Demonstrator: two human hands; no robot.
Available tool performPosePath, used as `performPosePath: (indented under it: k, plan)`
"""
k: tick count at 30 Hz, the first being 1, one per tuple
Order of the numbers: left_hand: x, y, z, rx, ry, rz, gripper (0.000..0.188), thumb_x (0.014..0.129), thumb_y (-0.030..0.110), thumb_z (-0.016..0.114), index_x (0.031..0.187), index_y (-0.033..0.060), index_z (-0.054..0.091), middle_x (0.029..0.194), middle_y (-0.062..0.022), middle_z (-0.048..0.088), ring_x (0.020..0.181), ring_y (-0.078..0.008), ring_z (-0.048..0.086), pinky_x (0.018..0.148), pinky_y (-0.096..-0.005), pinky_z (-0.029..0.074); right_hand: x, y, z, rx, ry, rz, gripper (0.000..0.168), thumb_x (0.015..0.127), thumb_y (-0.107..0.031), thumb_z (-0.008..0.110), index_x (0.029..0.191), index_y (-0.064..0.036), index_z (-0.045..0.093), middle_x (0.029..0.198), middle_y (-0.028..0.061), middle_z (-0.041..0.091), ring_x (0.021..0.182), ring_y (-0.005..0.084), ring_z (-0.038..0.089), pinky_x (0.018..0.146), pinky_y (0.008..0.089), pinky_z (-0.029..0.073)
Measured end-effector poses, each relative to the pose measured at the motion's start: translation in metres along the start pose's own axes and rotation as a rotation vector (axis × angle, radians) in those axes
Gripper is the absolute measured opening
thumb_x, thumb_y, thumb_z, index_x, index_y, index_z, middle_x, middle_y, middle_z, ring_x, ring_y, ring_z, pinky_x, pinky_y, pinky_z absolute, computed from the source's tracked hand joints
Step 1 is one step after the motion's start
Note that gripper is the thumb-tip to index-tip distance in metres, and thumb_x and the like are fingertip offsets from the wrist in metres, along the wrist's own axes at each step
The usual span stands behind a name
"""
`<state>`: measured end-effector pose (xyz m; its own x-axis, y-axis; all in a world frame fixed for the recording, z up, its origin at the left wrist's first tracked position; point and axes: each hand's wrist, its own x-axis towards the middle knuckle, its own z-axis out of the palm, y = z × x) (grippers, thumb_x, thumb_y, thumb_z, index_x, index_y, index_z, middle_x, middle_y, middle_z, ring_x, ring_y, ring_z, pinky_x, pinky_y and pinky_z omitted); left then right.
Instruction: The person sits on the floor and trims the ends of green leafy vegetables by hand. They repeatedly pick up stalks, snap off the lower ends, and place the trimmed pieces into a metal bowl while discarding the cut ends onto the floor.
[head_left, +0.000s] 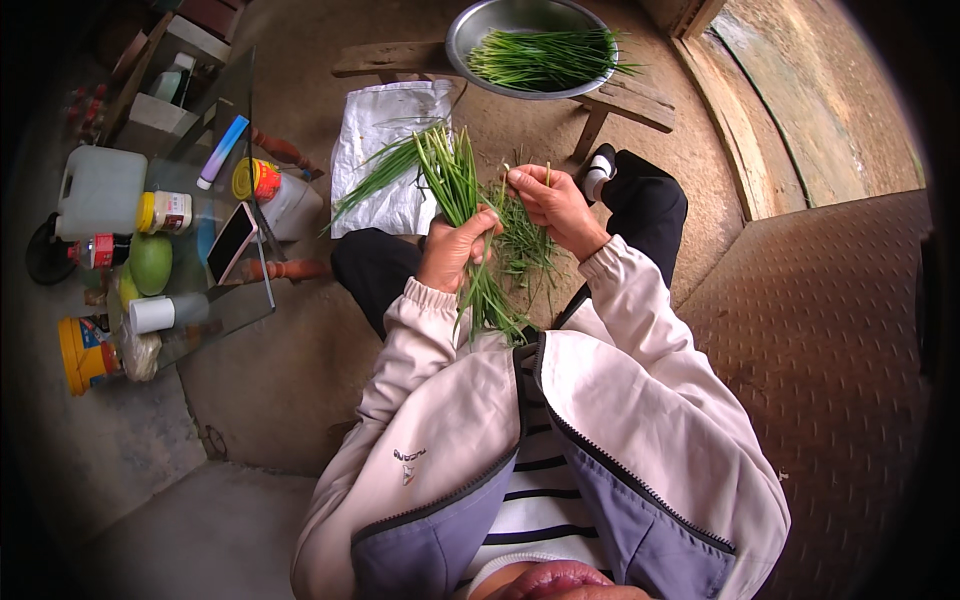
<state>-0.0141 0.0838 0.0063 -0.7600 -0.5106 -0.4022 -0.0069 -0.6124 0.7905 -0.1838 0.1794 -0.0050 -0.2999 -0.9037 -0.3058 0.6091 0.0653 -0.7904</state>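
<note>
My left hand is closed around a bunch of long green chives, whose pale ends point away from me and whose leaves hang below the fist. To its right, my right hand pinches a thin stalk between thumb and forefinger. Loose green trimmings lie on the floor beneath the hands. A white woven sack is spread on the floor beyond the bunch, and some drooping leaves overlap it in view. More chives fill a metal basin at the top.
The basin rests on a wooden bench. At left, a glass table holds a smartphone, a blue-purple tube, a jar and a plastic jug. A white container stands near it. Textured metal sheet lies at right.
</note>
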Motion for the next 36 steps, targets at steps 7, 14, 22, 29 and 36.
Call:
performPosePath:
  k: [7, 14, 22, 29, 36]
  plan:
    - [-0.001, -0.004, 0.005, 0.189, 0.011, 0.049, 0.012, 0.088, 0.01, 0.067, 0.094, 0.0028, 0.059, 0.079, -0.0061, 0.064, 0.047, -0.0047, 0.045, 0.044, -0.0226, 0.039, -0.005, 0.004, 0.011, 0.0, 0.023, -0.011, 0.018, 0.094, -0.025, 0.065, 0.093, -0.007, 0.063, 0.063, -0.0108, 0.039, 0.051, 0.0015, 0.03, 0.046, 0.0212, 0.021]
    - [0.011, 0.009, -0.007, 0.066, 0.048, 0.135, 0.016, 0.091, 0.014, 0.066, 0.1, 0.0019, 0.062, 0.08, -0.0044, 0.061, 0.048, -0.0056, 0.042, 0.043, -0.0232, 0.036, -0.009, -0.013, 0.004, -0.082, -0.165, 0.152, 0.016, 0.096, -0.024, 0.061, 0.092, -0.009, 0.064, 0.063, -0.013, 0.037, 0.05, -0.0002, 0.027, 0.045, 0.021, 0.019]
    - [0.018, 0.012, 0.001, 0.028, -0.024, 0.096, 0.019, 0.092, 0.013, 0.066, 0.104, 0.0008, 0.062, 0.075, 0.0006, 0.054, 0.048, -0.0047, 0.039, 0.044, -0.022, 0.033, -0.005, -0.001, 0.0, 0.008, -0.198, 0.227, 0.014, 0.094, -0.023, 0.061, 0.088, -0.011, 0.064, 0.062, -0.0146, 0.035, 0.05, -0.0016, 0.027, 0.044, 0.02, 0.017]
    - [0.018, 0.01, -0.004, 0.064, -0.085, 0.067, 0.019, 0.091, 0.014, 0.066, 0.102, -0.0009, 0.061, 0.075, -0.0008, 0.054, 0.048, -0.0048, 0.041, 0.044, -0.022, 0.034, -0.001, 0.014, -0.007, 0.03, -0.136, 0.221, 0.015, 0.095, -0.02, 0.059, 0.092, -0.008, 0.067, 0.061, -0.0133, 0.039, 0.05, -0.0001, 0.027, 0.045, 0.0192, 0.019]
    - [0.024, -0.006, -0.003, -0.007, 0.026, 0.173, 0.014, 0.089, 0.011, 0.069, 0.092, 0.0035, 0.058, 0.07, -0.0012, 0.055, 0.046, -0.0066, 0.042, 0.042, -0.0242, 0.034, -0.004, 0.02, 0.007, 0.063, -0.056, 0.09, 0.012, 0.092, -0.019, 0.06, 0.083, -0.013, 0.064, 0.059, -0.0137, 0.036, 0.05, 0.0002, 0.027, 0.046, 0.021, 0.02]
